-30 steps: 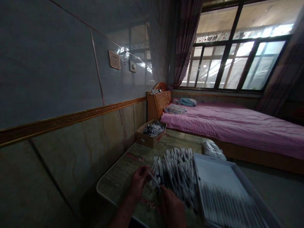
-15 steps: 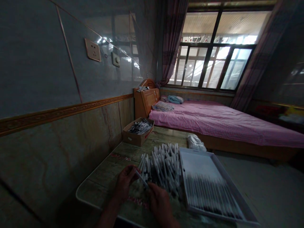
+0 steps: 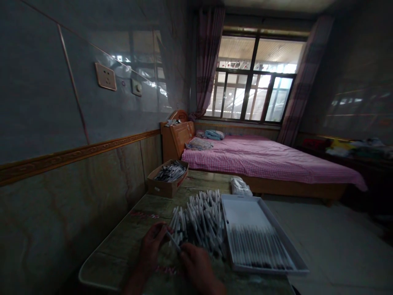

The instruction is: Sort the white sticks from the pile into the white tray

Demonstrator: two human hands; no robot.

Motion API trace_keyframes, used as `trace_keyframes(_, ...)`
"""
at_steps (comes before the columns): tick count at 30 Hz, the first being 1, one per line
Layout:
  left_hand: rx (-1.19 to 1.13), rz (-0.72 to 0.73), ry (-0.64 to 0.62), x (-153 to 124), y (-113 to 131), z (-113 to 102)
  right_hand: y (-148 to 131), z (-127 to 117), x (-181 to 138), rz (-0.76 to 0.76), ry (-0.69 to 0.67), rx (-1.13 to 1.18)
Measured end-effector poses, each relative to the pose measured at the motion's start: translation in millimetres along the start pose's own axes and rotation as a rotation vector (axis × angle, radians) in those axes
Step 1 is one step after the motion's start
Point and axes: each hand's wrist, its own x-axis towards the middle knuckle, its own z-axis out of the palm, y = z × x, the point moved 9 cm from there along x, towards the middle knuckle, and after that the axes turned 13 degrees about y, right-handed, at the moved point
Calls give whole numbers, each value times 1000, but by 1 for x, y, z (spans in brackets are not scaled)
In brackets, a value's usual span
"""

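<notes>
A slim pale pen [image 3: 173, 241] slants between my two hands, low over the table. My left hand [image 3: 152, 241] is closed on its upper end, and my right hand [image 3: 196, 262] pinches the lower end. Just beyond them lies a large heap of white pens [image 3: 199, 219] with dark ends. To the right of the heap, a shallow white tray [image 3: 245, 209] holds a row of similar pens [image 3: 260, 246] laid side by side in its nearer half. Dim light and blur hide the fine detail at my fingertips.
On the table's [image 3: 107, 254] far left corner stands a cardboard box [image 3: 164, 188] full of thin dark and pale pieces. A crumpled white plastic bag [image 3: 241, 186] lies behind the tray. Past the table is a bed [image 3: 260, 159] with a pink checked cover; a tiled wall [image 3: 61, 184] runs along the left.
The view has turned, so the whole scene sits further left and mostly a little lower in the picture. Both hands keep the same hold on the pen.
</notes>
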Motion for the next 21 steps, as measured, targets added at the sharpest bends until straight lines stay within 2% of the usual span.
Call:
trace_keyframes(3, -38, -34, -43, 0, -4, 1, -5, -2, -1, 30, -32, -51)
trace_keyframes(6, -125, -109, -33, 2, -10, -2, -4, -25, 4, 67, 61, -9)
trace_keyframes(10, -77, -131, 5, 2, -14, -6, 21, -85, 23, 151, 213, 97)
trace_keyframes(13, 27, -73, -6, 0, -12, -3, 53, -140, 42, 215, 307, -52)
trace_keyframes(16, 74, -44, -8, -1, -11, 0, 83, -175, 58, 298, 307, -154)
trace_keyframes(18, 82, -44, -8, 0, -12, 1, 100, -183, 66, 354, 271, -227)
trace_keyframes(21, 80, -57, -12, 4, -17, 0, 115, -179, 76, 420, 207, -324)
